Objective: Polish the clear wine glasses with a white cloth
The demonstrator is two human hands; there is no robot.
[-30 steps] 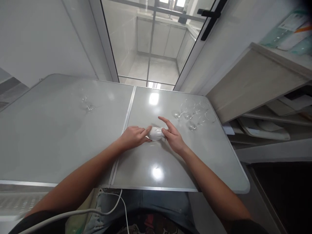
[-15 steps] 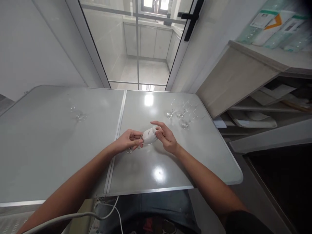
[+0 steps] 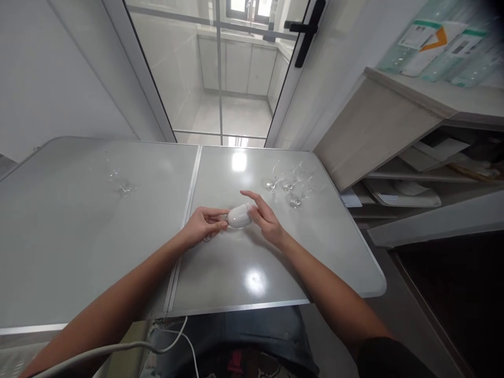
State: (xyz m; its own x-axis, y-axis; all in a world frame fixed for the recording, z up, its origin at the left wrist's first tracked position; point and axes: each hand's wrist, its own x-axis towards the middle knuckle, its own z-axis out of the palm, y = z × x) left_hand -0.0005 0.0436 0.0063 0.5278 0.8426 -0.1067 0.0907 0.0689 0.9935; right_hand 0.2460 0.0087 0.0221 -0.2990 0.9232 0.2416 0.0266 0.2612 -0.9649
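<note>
A clear wine glass (image 3: 230, 222) lies tilted across my hands, a little above the table, its mouth towards the right. My left hand (image 3: 201, 226) is closed around its stem, and part of the foot shows below the fingers. White cloth (image 3: 241, 214) fills the bowl. At the glass's mouth, my right hand (image 3: 269, 220) pinches the cloth between thumb and fingers, with the index finger stretched out above. Some right fingertips are hidden at the rim.
Several clear stemmed glasses (image 3: 294, 201) stand at the table's right rear. More clear glassware (image 3: 125, 188) is at the left. A metal seam (image 3: 192, 184) crosses the grey table (image 3: 275, 273). Shelves (image 3: 394, 115) stand right, a glass door (image 3: 232, 118) behind.
The cloth now sits deeper and smoother in the bowl, with less of it bunched at the mouth. My right hand has shifted slightly; my left keeps its hold.
</note>
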